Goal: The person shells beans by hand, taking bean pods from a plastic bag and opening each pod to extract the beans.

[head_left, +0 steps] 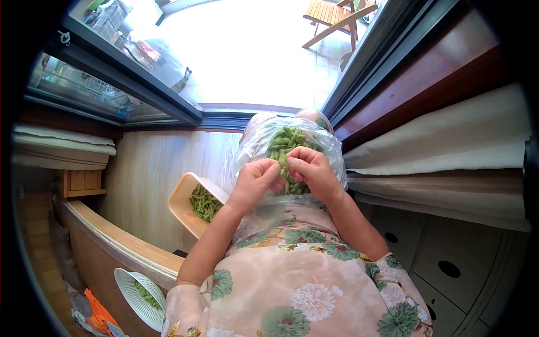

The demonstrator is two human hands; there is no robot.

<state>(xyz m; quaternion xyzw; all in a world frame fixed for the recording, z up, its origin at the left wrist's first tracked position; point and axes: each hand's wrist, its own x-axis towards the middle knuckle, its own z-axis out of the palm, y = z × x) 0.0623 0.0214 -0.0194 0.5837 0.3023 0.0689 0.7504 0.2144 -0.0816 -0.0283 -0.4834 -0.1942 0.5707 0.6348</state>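
Note:
Over my lap lies a clear plastic bag [245,155] holding a heap of green edamame pods [289,136]. My left hand [256,180] and my right hand [316,173] meet above the heap, fingertips almost touching. Between them is a green edamame pod [282,161], pinched by the thumb and fingers of both hands. Part of the pod is covered by the fingers. To the left of my left forearm, a beige bin [178,203] contains more green pods or shells [205,203]; which of the two I cannot tell.
A white colander [127,279] with small green beans stands at lower left, beside a curved wooden edge [120,238]. Ahead is a dark sliding-door frame [137,70], with a wooden folding chair [331,14] beyond. Curtains [438,137] hang at right, above drawers [449,247].

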